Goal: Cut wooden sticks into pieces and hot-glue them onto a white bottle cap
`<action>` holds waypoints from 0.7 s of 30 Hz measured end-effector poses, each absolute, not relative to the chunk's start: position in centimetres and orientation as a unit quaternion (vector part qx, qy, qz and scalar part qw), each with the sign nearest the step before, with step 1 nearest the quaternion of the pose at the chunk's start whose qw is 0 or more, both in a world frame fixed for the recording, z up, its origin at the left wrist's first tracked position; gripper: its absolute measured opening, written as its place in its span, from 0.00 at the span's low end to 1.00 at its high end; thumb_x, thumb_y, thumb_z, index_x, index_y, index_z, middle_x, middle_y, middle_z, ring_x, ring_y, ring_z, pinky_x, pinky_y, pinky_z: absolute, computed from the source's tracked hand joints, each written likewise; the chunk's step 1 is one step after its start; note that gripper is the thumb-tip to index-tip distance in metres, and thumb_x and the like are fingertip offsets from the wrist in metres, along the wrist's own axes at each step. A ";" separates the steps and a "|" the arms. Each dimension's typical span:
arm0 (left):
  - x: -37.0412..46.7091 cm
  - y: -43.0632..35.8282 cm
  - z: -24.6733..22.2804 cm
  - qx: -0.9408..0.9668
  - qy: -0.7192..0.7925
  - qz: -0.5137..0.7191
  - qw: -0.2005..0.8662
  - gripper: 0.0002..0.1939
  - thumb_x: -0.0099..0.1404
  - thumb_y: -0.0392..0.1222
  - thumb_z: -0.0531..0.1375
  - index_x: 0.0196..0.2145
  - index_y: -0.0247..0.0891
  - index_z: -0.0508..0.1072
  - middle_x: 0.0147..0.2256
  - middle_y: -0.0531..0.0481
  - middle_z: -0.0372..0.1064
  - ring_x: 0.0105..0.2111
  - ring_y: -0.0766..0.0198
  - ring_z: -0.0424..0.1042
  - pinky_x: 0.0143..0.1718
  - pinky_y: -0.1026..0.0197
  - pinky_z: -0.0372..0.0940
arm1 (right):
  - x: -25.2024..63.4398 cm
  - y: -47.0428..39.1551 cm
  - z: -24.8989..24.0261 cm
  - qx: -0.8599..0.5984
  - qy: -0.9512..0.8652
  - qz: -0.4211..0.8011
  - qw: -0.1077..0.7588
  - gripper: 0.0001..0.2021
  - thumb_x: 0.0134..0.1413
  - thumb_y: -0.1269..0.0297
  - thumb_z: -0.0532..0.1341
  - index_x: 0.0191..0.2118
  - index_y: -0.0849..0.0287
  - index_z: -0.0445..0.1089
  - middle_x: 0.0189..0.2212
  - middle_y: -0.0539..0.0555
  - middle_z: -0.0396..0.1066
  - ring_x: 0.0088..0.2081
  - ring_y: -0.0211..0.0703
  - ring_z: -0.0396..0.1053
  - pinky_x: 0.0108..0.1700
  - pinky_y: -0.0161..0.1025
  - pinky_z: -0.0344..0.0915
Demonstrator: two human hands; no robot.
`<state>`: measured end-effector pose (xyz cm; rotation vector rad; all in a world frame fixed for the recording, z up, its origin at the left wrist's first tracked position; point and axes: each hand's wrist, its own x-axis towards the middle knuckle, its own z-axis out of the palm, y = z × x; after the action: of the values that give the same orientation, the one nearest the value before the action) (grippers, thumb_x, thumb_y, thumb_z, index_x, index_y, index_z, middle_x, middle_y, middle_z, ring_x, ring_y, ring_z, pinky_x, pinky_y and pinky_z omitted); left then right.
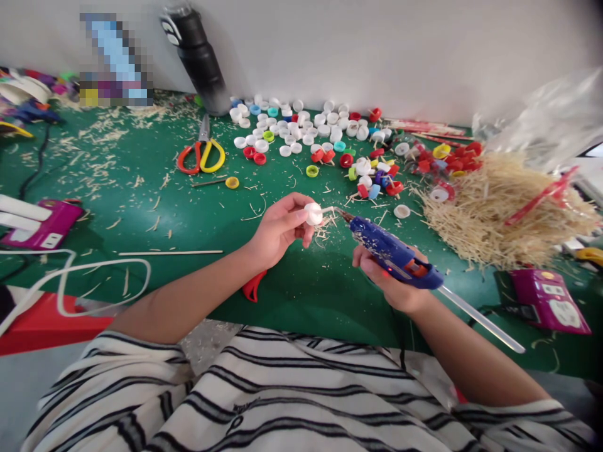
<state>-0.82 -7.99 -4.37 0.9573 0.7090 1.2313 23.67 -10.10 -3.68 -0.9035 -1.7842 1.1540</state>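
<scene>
Between the thumb and fingers of my left hand [280, 227] is a white bottle cap [313, 214], with a short pale stick [328, 210] reaching out of it to the right. My right hand [393, 282] is wrapped round a blue hot glue gun [393, 251], whose nozzle [345, 215] points left at the stick's end. Whether nozzle and stick touch I cannot tell. A clear glue stick [483, 319] juts from the back of the gun, and wood shavings cling to its body. Below the left wrist lies a red handle [254, 287], partly hidden by the arm.
Many loose bottle caps [306, 129] cover the back middle. Scissors [202, 147] and a black bottle [195, 59] stand back left. Right are a heap of thin sticks [499, 213] and a purple power strip [549, 301]. A white cable [106, 267] loops at left beside a thin stick [170, 253].
</scene>
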 end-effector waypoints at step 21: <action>-0.7 -8.1 -4.6 0.428 0.314 0.542 0.651 0.16 0.59 0.50 0.66 0.38 0.38 0.70 0.29 0.53 0.72 0.22 0.70 0.69 0.23 0.65 0.66 | 23.6 -10.0 -3.7 -0.366 -0.718 0.462 0.370 0.06 0.60 0.61 0.66 0.33 0.54 0.71 0.28 0.50 0.72 0.25 0.39 0.65 0.29 0.40 0.64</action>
<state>-0.70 -8.11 -4.59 0.9713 0.7130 1.2312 23.63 -9.99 -3.71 -0.9393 -1.8434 1.1851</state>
